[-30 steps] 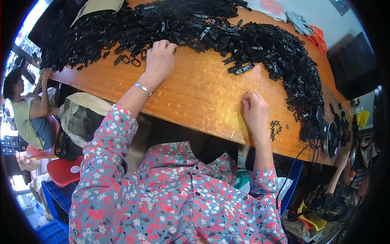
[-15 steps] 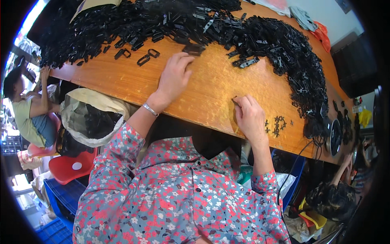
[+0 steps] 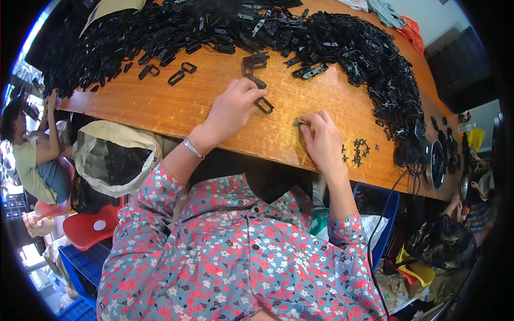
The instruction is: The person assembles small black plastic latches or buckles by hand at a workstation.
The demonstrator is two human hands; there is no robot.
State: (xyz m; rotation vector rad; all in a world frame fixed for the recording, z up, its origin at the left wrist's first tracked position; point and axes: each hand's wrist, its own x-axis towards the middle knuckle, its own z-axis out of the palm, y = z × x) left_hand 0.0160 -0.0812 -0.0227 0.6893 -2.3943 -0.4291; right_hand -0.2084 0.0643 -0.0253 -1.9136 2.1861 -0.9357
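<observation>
My left hand [image 3: 231,107] is closed over the wooden table, its fingertips pinching a small black plastic rectangular frame [image 3: 264,105]. Just beyond those fingers lie more black plastic frames [image 3: 256,61], loose on the wood. To the right, my right hand [image 3: 323,140] pinches a tiny dark piece [image 3: 299,122] between thumb and forefinger; its exact kind is too small to make out. Beside the right wrist, several small black cross-shaped pieces [image 3: 360,151] are scattered on the tabletop.
A long heap of black plastic parts [image 3: 176,32] curves across the wooden table [image 3: 182,115]. An open cloth sack [image 3: 115,182] stands at the near left edge, by a red chair [image 3: 91,227]. A black cable [image 3: 393,206] hangs at right. Other people sit on both sides.
My left hand has drawn back from the heap's edge and now has a black frame at its fingertips. My right hand has shifted slightly, still pinching its small piece. The view has moved a little.
</observation>
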